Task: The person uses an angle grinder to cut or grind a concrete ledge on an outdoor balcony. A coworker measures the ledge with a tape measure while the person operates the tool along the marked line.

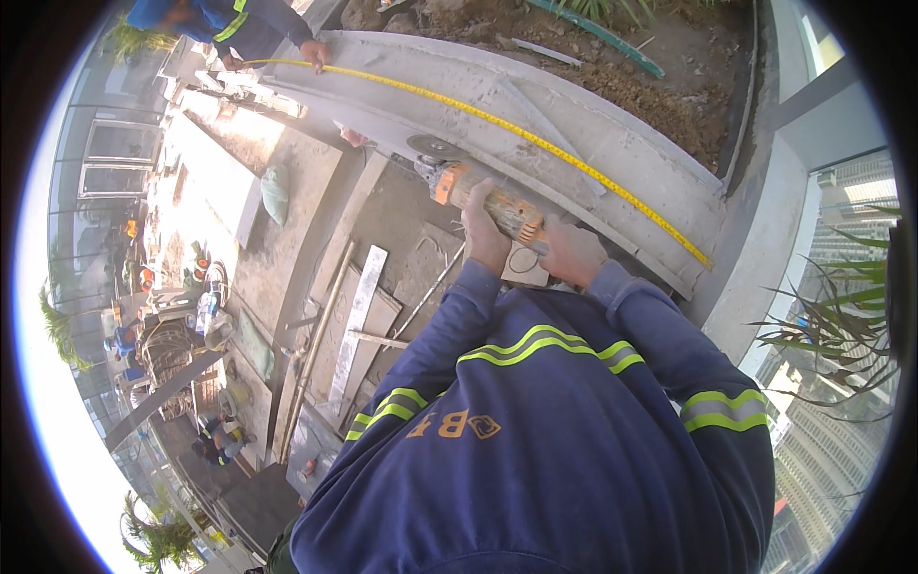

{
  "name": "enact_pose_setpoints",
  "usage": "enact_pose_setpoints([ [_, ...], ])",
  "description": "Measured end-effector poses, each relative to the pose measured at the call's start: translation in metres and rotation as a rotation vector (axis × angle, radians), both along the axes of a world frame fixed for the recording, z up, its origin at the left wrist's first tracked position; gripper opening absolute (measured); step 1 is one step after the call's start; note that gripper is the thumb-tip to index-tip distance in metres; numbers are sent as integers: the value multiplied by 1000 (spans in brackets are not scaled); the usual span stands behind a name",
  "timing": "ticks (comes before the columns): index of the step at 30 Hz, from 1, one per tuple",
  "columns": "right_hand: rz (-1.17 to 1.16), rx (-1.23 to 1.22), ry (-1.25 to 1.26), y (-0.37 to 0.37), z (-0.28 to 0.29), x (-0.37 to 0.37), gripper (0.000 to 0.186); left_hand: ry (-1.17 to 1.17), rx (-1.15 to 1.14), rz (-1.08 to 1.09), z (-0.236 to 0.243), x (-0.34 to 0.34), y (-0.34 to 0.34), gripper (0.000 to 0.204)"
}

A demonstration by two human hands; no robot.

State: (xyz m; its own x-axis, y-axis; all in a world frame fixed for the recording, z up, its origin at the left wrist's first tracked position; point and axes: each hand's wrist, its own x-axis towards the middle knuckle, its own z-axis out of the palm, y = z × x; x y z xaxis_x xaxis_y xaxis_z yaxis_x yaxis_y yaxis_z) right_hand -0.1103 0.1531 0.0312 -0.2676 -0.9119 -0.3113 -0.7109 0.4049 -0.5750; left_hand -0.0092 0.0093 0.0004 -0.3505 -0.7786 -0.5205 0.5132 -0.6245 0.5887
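Note:
An orange, dust-covered angle grinder [513, 212] is held in both hands in front of my chest. My left hand [486, 230] wraps round the front of its body, close to the gear head. The rear end is gripped by my right hand [574, 253]. Its dark round disc [437, 146] points away from me, beside the edge of a pale concrete ledge [421, 120]; I cannot tell whether it touches. Along that ledge lies a stretched yellow tape measure [521, 134], whose far end is at a co-worker's hand [314, 54].
A co-worker [229, 19] in blue leans over the far left end. Beyond the ledge, a soil bed [660, 96] holds a green strip [602, 38]. White boards [359, 320] and a long pole [316, 349] lie at my left. A leafy plant [841, 311] stands by the right-hand glass.

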Motion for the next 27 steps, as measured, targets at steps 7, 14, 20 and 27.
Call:
enact_pose_setpoints([
  [7, 4, 38, 21, -18, -6, -2, 44, 1, -2, 0, -2, -5, -13, 27],
  [14, -4, 41, 37, -15, -2, 0, 43, 21, 1, -8, -6, -2, -12, 30],
  [20, -28, 67, -6, 3, 11, 1, 46, 29, 47, -8, 15, 0, 10, 31],
  [27, -3, 55, 19, 10, 11, 0, 46, 24, -4, 14, 9, 0, 14, 28],
])
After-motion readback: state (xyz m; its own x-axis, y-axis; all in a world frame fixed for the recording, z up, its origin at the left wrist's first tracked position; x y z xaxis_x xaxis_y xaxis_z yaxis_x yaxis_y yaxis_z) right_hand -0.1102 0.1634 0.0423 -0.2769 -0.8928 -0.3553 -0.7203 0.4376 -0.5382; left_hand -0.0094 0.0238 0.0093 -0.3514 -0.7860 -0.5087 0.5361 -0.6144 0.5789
